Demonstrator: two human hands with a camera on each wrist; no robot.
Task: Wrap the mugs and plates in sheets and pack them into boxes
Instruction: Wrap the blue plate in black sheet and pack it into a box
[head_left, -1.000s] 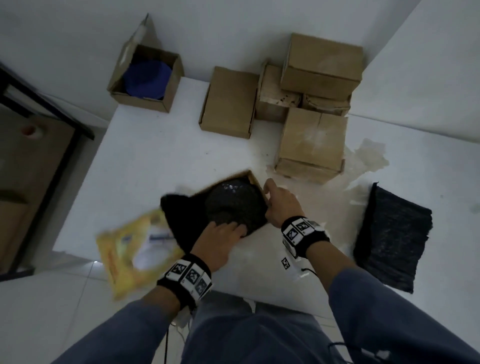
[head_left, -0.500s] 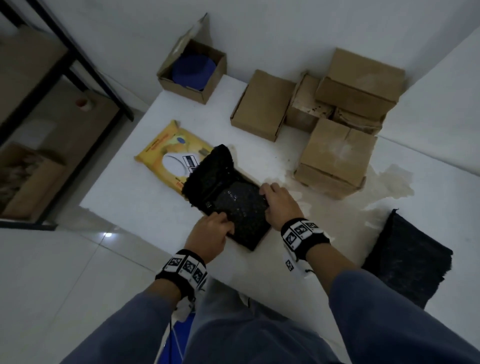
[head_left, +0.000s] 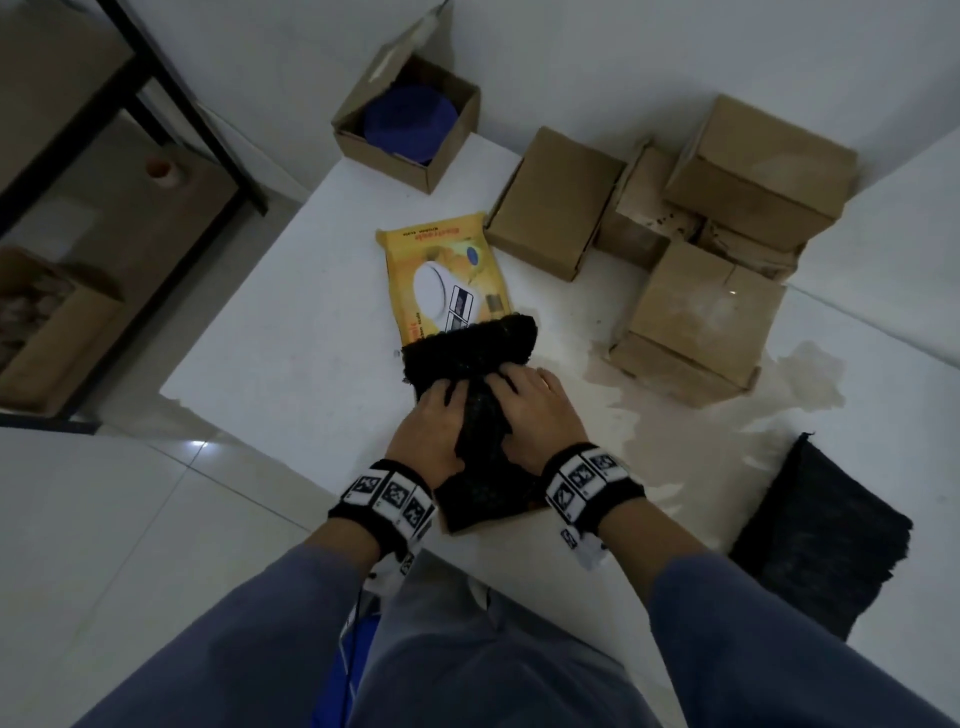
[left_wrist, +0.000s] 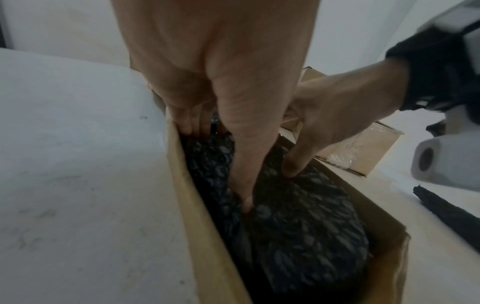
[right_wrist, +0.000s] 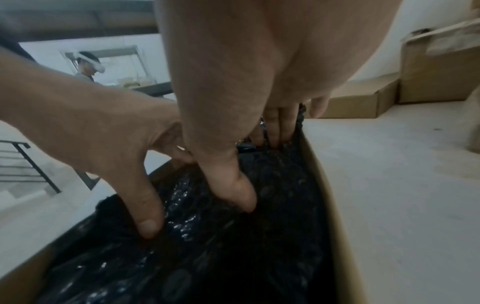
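A bundle wrapped in black bubble sheet (head_left: 480, 410) lies in an open cardboard box (left_wrist: 197, 226) at the table's near edge. My left hand (head_left: 431, 431) and right hand (head_left: 530, 410) lie side by side on the bundle, fingers pressing down into the box's far end, thumbs on the wrap. The left wrist view shows my left hand (left_wrist: 221, 164) against the left wall, with the right hand (left_wrist: 337, 115) beside it. In the right wrist view my right hand (right_wrist: 241, 164) presses near the right wall (right_wrist: 327, 185). The sheet's loose end (head_left: 472, 343) hangs out over a yellow package (head_left: 441, 275). What is wrapped is hidden.
An open box holding something blue (head_left: 410, 124) stands at the back left. Closed cardboard boxes (head_left: 556, 197) and a stack (head_left: 758, 171) fill the back right, beside a damp stain (head_left: 779, 384). Black sheets (head_left: 821, 535) are piled at the right. A dark shelf (head_left: 156, 104) stands left of the table.
My right hand has come off the box's right edge onto the bundle. Both hands now press together further along it, and the view has swung left.
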